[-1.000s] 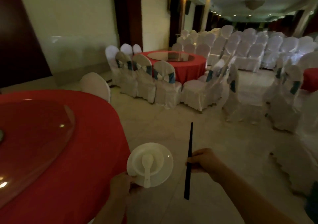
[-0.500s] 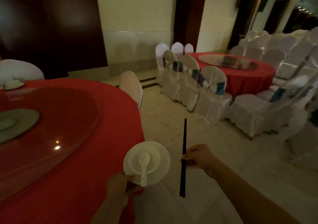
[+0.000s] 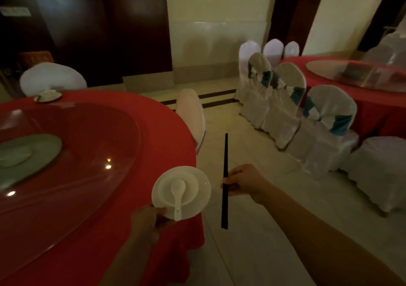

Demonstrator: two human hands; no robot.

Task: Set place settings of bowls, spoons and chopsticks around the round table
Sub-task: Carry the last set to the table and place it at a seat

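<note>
White bowl [image 3: 193, 188], nested on a white saucer [image 3: 203, 200], is carried by the left hand [image 3: 149, 222], whose thumb is pressed on the saucer's near rim; a white spoon [image 3: 177, 194] is laid inside the bowl, handle toward the person. Black chopsticks [image 3: 225, 181] are gripped upright at mid-length in the closed right hand [image 3: 243, 182], just beside the saucer. Both are held over the edge of the red round table [image 3: 153, 132], where another set dish [image 3: 48, 96] is seen at the far side, beside the glass turntable [image 3: 92, 153].
</note>
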